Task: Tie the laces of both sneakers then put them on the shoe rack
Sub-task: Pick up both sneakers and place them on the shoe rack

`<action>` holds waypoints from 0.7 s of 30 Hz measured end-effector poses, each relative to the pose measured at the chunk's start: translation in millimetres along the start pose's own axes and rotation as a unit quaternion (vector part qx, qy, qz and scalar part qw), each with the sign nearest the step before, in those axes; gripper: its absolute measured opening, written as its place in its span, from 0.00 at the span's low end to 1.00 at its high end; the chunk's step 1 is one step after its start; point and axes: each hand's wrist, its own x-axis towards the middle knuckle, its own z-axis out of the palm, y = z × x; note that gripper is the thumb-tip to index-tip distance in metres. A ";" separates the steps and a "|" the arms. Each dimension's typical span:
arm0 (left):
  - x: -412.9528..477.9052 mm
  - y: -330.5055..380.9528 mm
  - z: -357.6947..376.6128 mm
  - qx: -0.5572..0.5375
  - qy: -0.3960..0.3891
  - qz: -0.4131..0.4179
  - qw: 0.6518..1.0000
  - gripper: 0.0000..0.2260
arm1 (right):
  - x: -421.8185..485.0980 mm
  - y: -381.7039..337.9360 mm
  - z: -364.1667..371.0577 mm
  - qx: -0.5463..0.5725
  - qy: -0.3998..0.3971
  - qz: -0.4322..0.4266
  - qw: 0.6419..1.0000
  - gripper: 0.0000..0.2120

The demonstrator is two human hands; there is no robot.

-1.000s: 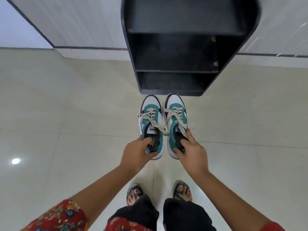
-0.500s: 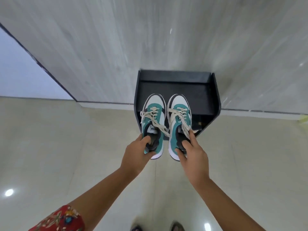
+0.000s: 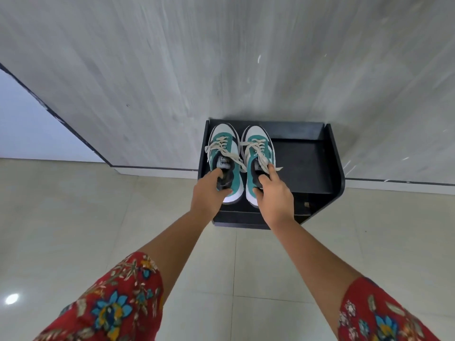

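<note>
my left hand (image 3: pixel 209 190) gripping the left teal sneaker's (image 3: pixel 224 163) heel collar | my right hand (image 3: pixel 274 193) gripping the right teal sneaker (image 3: pixel 258 158) likewise | both sneakers over the left half of the black shoe rack's (image 3: pixel 310 163) top shelf, laces tied

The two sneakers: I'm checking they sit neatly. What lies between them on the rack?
In the head view, only a narrow dark gap separates the left sneaker and right sneaker, with one loose lace end trailing across it.

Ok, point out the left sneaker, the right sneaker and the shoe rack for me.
left sneaker (image 3: pixel 222 143), head view, on its laced teal upper.
right sneaker (image 3: pixel 257 146), head view, on its laced teal upper.
shoe rack (image 3: pixel 305 163), head view, on its bare black top shelf.
</note>
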 end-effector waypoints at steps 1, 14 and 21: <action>1.7 -1.8 2.0 -0.003 -0.002 -0.003 1.000 0.14 | 0.3 -0.6 3.4 0.002 0.000 0.002 1.000 0.07; -0.3 -34.9 12.3 0.039 -0.028 -0.006 0.999 0.15 | -5.3 -0.1 30.1 0.020 0.013 0.036 0.999 0.08; 0.5 -38.2 14.8 0.038 -0.023 0.014 0.999 0.17 | -5.1 -9.2 32.7 0.023 0.016 0.062 0.998 0.10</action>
